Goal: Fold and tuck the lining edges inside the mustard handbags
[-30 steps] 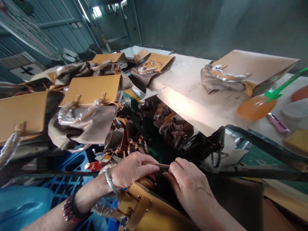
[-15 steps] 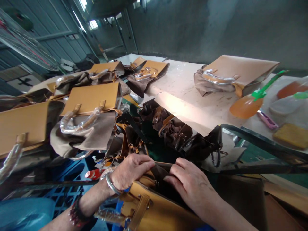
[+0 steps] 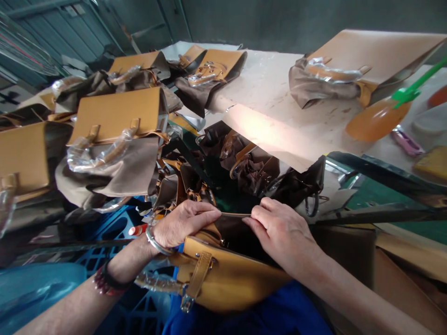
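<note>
A tan handbag (image 3: 233, 279) with a dark lining rests on my lap, over blue cloth, its mouth held apart. My left hand (image 3: 186, 223) pinches the bag's far rim near its left end, thumb and fingers pressed together. A short way along the same rim, my right hand (image 3: 279, 228) grips the edge with curled fingers. Between the two hands the rim runs in a nearly straight line. One plastic-wrapped bag handle (image 3: 159, 282) hangs out to the left, joined by a strap with a metal buckle.
Several tan and brown handbags (image 3: 118, 114) lie at left. Another handbag (image 3: 377, 60) and an orange bottle with a green spout (image 3: 380, 121) stand on the pale worktable (image 3: 261, 83). More dark bags (image 3: 256, 172) hang or lie below its edge. Blue crates (image 3: 118, 232) are at lower left.
My view has tipped downward, so the table and bags sit higher in the picture and more of the held handbag shows. Both hands keep their hold on its rim.
</note>
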Action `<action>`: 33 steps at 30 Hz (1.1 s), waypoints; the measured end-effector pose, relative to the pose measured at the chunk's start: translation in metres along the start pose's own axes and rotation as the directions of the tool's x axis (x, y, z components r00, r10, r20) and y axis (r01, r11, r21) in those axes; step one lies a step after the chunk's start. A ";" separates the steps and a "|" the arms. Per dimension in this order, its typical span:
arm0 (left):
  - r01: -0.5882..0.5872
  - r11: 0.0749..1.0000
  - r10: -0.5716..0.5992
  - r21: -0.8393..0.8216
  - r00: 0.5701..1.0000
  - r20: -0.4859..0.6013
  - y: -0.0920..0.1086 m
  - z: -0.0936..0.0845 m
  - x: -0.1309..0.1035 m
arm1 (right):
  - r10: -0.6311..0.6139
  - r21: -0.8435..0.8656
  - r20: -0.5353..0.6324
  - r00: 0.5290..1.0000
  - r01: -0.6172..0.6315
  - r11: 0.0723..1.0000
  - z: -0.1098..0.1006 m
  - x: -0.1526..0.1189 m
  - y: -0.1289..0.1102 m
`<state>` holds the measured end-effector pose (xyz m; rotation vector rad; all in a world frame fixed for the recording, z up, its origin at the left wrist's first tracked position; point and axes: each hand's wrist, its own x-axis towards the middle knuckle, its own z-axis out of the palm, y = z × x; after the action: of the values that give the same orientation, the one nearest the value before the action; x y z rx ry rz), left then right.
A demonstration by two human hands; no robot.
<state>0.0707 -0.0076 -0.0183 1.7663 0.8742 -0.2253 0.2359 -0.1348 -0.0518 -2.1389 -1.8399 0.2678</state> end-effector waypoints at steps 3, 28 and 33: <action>0.014 1.000 -0.014 -0.019 1.000 0.012 -0.001 0.000 0.001 | 0.007 -0.022 0.009 1.000 -0.007 1.000 0.000 0.001 0.000; 0.180 0.954 -0.091 -0.239 0.935 0.341 0.024 -0.005 0.001 | 0.107 0.067 0.147 0.983 -0.118 0.991 -0.004 0.009 -0.003; 0.020 0.975 -0.077 0.220 0.964 0.254 0.037 -0.001 0.012 | 0.084 0.064 0.136 0.987 -0.094 0.994 -0.006 0.011 -0.009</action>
<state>0.1035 -0.0066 0.0032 1.8626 0.7229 -0.5920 0.2315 -0.1240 -0.0420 -2.2057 -1.7786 0.4999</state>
